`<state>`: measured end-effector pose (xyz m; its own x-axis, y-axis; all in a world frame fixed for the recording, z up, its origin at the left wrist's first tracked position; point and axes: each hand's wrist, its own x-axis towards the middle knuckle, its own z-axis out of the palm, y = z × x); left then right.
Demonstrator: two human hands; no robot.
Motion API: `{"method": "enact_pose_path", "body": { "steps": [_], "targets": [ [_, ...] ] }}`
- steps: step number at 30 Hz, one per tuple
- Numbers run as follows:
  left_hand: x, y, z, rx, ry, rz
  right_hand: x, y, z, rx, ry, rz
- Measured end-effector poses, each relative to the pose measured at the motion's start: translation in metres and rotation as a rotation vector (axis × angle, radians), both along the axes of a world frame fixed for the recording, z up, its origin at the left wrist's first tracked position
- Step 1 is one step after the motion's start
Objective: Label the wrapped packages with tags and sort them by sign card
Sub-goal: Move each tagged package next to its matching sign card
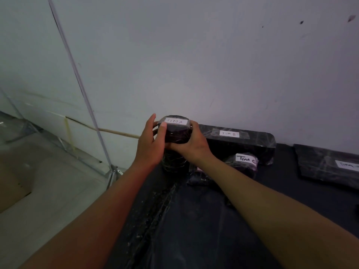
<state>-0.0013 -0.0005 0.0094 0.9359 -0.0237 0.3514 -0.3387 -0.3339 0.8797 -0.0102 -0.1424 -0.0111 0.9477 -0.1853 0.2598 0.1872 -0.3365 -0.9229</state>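
Note:
A round dark wrapped package [175, 133] with a white tag reading "TIM A" sits on top of another dark wrapped package [174, 162]. My left hand [150, 141] holds its left side, thumb on the tag's left end. My right hand [191, 144] grips its right side and front. Behind to the right lies a long dark wrapped package [250, 141] tagged "TIM B". A small round package [243, 165] tagged "TIM C" sits in front of it. A flat wrapped package [326, 165] with a partly visible tag lies at far right.
The packages rest on a black cloth-covered surface [213, 220] against a grey wall [194, 55]. A thin metal pole [83, 90] leans at left. Brown cardboard [13, 177] lies on the floor at lower left.

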Motion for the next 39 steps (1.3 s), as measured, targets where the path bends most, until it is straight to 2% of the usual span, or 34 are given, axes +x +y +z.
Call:
{"method": "enact_pose_path", "body": {
  "steps": [5,10,15,24,32,39],
  "targets": [
    [-0.012,-0.012,0.009,-0.050,-0.073,-0.060,-0.023,-0.027,0.017,0.129,-0.071,0.031],
    [-0.025,-0.053,0.016,-0.069,-0.105,-0.202,-0.055,-0.076,0.043,0.162,-0.142,-0.032],
    [-0.053,-0.115,0.025,-0.130,-0.133,-0.319,-0.099,-0.140,0.056,0.090,-0.167,-0.117],
    [-0.114,-0.236,0.017,-0.126,-0.134,-0.573,-0.200,-0.265,0.055,-0.090,-0.132,-0.250],
    [-0.156,-0.322,0.005,-0.105,-0.085,-0.719,-0.266,-0.338,0.046,-0.095,-0.115,-0.373],
    [-0.172,-0.358,-0.002,-0.062,-0.070,-0.760,-0.281,-0.375,0.030,-0.077,-0.109,-0.408]
  ]
}}
